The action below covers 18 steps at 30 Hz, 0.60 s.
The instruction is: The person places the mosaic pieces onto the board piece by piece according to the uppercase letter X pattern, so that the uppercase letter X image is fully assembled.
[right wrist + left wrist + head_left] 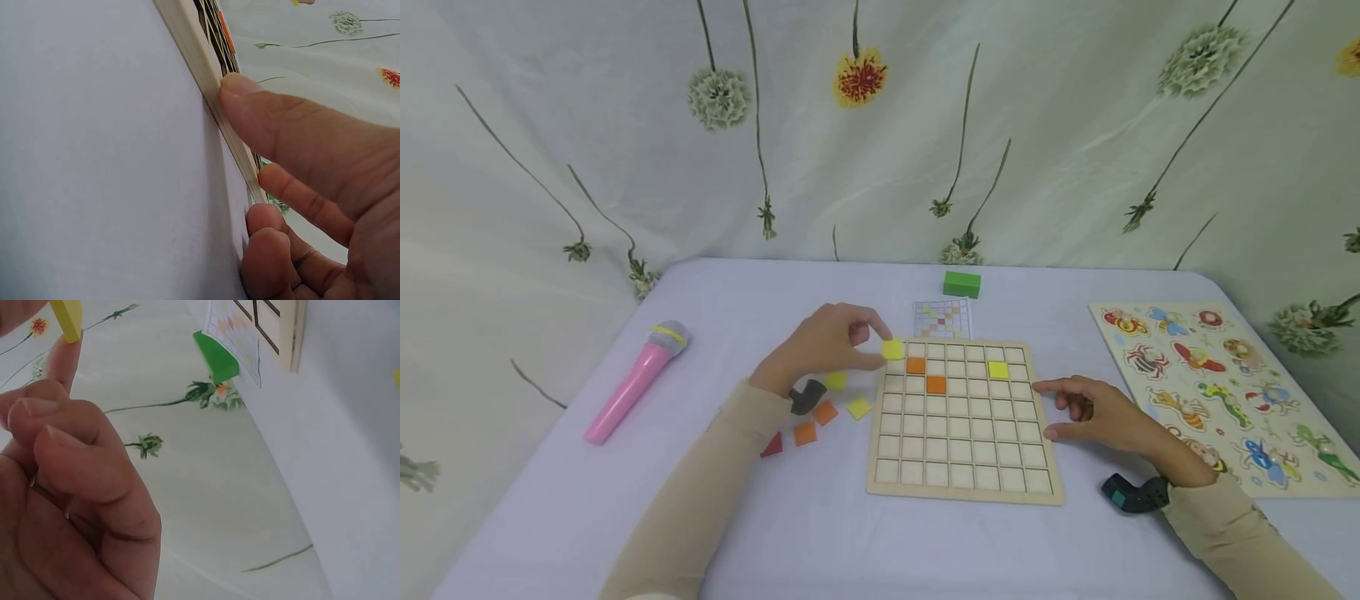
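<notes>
Between thumb and forefinger my left hand [832, 339] pinches a yellow square tile [892, 350] above the far left corner of a wooden grid board [966, 498]. The same tile [70, 319] shows at the top of the left wrist view, with the other fingers curled below it. My right hand [1093, 412] touches the board's right edge with thumb [250, 112] and forefinger tips. Two orange tiles [936, 384] and one yellow tile [997, 370] lie in the board's cells. Loose yellow, orange [805, 433] and red [772, 445] tiles lie left of the board.
Behind the board lie a printed pattern card [942, 318] and a green block [962, 284]. A pink toy microphone [638, 379] is at the left. An insect puzzle board [1217, 375] lies at the right. A flowered cloth [880, 150] hangs behind the table.
</notes>
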Motion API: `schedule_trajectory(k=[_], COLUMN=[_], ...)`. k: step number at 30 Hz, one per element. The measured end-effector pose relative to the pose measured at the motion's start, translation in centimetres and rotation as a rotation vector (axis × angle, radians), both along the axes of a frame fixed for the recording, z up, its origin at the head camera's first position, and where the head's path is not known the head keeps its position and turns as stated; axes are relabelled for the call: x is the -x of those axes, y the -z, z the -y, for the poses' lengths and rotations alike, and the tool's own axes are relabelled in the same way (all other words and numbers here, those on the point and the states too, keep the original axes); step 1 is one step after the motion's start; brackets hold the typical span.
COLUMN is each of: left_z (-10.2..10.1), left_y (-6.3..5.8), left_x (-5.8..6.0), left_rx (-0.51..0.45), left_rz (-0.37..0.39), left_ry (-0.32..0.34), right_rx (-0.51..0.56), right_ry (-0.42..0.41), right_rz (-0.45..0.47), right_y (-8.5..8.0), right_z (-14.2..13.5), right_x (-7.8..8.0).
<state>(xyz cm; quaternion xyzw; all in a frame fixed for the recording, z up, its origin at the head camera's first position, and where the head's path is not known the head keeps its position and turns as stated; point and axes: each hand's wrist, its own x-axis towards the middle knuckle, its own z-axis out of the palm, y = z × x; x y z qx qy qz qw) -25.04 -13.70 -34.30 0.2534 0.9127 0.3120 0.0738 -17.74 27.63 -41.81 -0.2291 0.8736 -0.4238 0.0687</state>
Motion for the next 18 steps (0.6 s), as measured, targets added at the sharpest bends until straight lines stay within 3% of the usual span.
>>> schedule_trajectory(k=[7,18], left_z=[-2.5,-6.2], left_y=[-0.2,-0.1], left_x=[0.4,0.7], left_rx=[0.012,0.051], left_rz=[-0.044,-0.009], left_ry=[0.051,0.108], right_rx=[0.003,-0.003], right_ry=[-0.001,-0.004], right_rz=[-0.020,-0.027], right_y=[0.0,0.1], right_z=[0.0,0.0], right_x=[-0.1,0.0])
